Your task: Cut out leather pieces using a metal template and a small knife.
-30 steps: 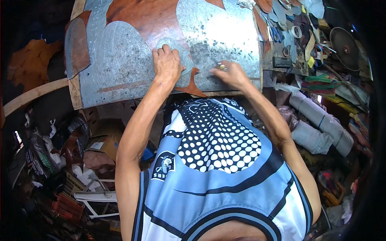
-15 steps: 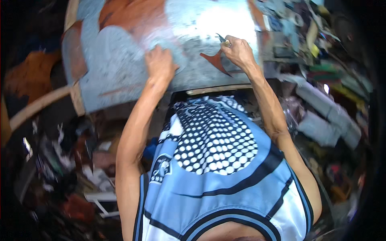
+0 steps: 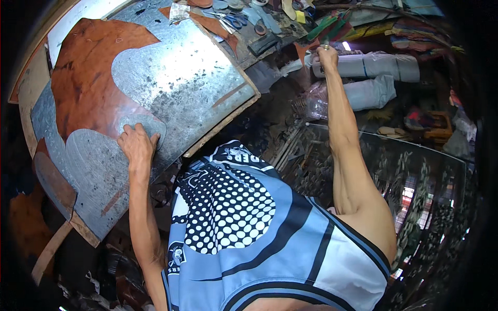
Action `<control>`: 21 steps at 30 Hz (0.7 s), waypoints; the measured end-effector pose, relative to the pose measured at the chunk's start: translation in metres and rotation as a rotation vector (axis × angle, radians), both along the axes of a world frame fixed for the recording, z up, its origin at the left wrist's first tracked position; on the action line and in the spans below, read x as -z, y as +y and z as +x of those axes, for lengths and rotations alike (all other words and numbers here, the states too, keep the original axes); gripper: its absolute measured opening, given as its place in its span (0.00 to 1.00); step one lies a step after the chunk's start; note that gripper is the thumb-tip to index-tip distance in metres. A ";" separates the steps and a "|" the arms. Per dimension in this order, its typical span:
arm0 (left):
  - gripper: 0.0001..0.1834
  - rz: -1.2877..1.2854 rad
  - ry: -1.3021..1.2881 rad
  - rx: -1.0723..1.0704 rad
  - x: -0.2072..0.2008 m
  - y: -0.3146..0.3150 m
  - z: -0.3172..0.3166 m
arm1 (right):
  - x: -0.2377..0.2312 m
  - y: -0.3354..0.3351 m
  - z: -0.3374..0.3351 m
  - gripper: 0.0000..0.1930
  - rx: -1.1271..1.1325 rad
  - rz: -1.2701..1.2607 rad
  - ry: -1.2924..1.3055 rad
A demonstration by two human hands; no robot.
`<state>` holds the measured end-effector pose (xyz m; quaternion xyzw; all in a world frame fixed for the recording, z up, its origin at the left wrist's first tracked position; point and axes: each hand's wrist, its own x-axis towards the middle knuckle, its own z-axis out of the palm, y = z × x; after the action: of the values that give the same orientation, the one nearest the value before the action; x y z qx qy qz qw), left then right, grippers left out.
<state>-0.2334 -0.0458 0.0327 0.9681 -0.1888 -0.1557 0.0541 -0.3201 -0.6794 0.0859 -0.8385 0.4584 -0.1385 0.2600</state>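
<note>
My left hand presses down on a small grey rounded template, fingers bent slightly and thumb apart. The template lies at the lower edge of a brown leather piece with curved cut-outs. Both rest on the worn metal sheet of the worktable. Far out to the right, beyond the table, my right hand is closed around a slim knife, whose handle end shows at the fist. A pointed brown leather scrap hangs beside that fist; its contact with the fingers is hard to make out.
Blue-handled scissors and other small items crowd the table's far side. Plastic-wrapped grey rolls lie under my right hand. Another curved brown leather piece rests at the table's left edge. A wooden strip borders the near edge.
My right hand has swung from over the table out to the right, and the leather scrap has left the metal sheet. The view has turned rightward. My left hand stays on the template.
</note>
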 end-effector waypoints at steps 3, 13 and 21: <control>0.28 -0.011 -0.027 -0.024 0.004 -0.003 -0.006 | -0.003 0.005 -0.001 0.09 0.229 0.010 -0.405; 0.26 0.051 -0.054 -0.112 -0.007 0.000 -0.011 | -0.081 0.153 0.134 0.16 -0.451 0.551 -0.561; 0.16 0.158 -0.114 -0.386 -0.018 -0.017 -0.008 | -0.050 0.414 0.226 0.19 -1.795 0.290 0.036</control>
<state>-0.2417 -0.0630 0.0502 0.9948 0.0099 -0.1018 -0.0039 -0.0944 -0.2655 0.1356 -0.8416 -0.3498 0.1883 0.3660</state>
